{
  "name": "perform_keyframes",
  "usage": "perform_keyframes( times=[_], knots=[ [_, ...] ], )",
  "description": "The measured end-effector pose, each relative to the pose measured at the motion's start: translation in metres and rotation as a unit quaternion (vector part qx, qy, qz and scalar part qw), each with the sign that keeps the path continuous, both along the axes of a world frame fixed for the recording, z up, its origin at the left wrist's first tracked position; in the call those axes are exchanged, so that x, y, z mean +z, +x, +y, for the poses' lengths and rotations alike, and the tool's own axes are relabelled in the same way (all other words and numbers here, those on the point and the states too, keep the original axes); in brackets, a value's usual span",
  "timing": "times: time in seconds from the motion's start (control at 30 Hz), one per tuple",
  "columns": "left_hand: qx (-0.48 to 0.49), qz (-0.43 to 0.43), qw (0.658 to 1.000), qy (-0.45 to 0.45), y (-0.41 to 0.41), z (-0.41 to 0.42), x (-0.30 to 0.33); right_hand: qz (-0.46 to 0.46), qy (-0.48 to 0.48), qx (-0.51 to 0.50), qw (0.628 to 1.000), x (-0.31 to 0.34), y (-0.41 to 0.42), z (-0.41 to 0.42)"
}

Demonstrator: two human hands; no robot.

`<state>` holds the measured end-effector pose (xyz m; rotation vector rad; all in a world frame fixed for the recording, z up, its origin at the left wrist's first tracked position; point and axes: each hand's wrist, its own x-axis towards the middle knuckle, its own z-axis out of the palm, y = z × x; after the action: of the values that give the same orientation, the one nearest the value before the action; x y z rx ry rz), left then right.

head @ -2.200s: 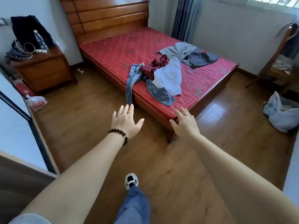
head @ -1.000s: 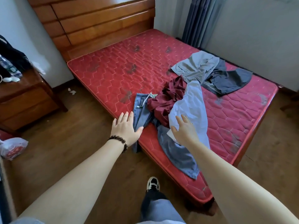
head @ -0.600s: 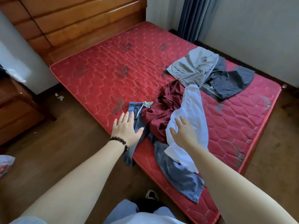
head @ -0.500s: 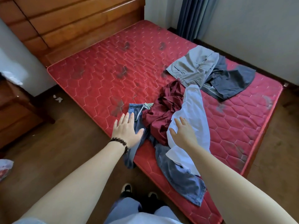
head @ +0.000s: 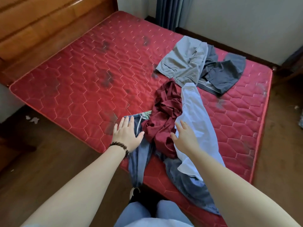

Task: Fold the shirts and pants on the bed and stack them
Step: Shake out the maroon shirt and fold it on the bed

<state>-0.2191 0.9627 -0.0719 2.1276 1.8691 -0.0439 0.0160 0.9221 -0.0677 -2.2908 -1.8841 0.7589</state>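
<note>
- Head view: a red quilted mattress (head: 82, 82), stained with dark patches, fills the scene, with a wooden headboard (head: 49, 25) at the far left.
- The clothes lie unfolded on the right half of the mattress. Blue jeans (head: 139, 161) are crumpled at the near edge, one leg hanging over the side toward the wooden floor (head: 41, 169), the other spread toward the near right.
- A dark red shirt (head: 165, 115) is bunched on top of the jeans, and a white shirt (head: 196, 122) lies stretched along its right side, overlapping it.
- Farther back, light grey pants (head: 182, 63) lie partly over a dark grey garment (head: 224, 74).
- The left hand (head: 127, 134), a bead bracelet (head: 119, 145) on its wrist, is over the jeans' waistband, fingers straight and released, grasping nothing.
- The right hand (head: 184, 138) is over the seam between the red and white shirts, fingers extended, holding nothing.
</note>
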Motion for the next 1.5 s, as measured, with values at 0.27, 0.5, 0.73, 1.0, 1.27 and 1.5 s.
perform_keyframes(
  times=[0.27,0.5,0.73,1.0,1.27,1.5],
  knots=[
    [-0.031,0.008,0.999,-0.017,0.02,0.055,-0.029,-0.004,-0.037,-0.033,0.999,-0.034,0.025,0.037],
    [-0.003,-0.018,0.998,-0.053,0.052,0.105,-0.093,-0.002,-0.061,-0.021,0.998,-0.1,0.057,0.091],
    [-0.019,-0.025,0.994,-0.108,0.091,0.147,-0.197,-0.019,-0.092,0.029,0.995,-0.201,0.072,0.155],
    [-0.02,-0.076,0.989,-0.123,0.125,0.191,-0.289,-0.047,-0.013,0.035,0.998,-0.29,0.089,0.233],
    [-0.008,-0.118,0.988,-0.1,0.132,0.189,-0.327,-0.1,-0.02,0.061,0.993,-0.331,0.092,0.251],
    [0.064,-0.187,0.98,-0.014,0.111,0.201,-0.266,-0.014,0.01,0.016,1.0,-0.268,0.086,0.225]
  ],
)
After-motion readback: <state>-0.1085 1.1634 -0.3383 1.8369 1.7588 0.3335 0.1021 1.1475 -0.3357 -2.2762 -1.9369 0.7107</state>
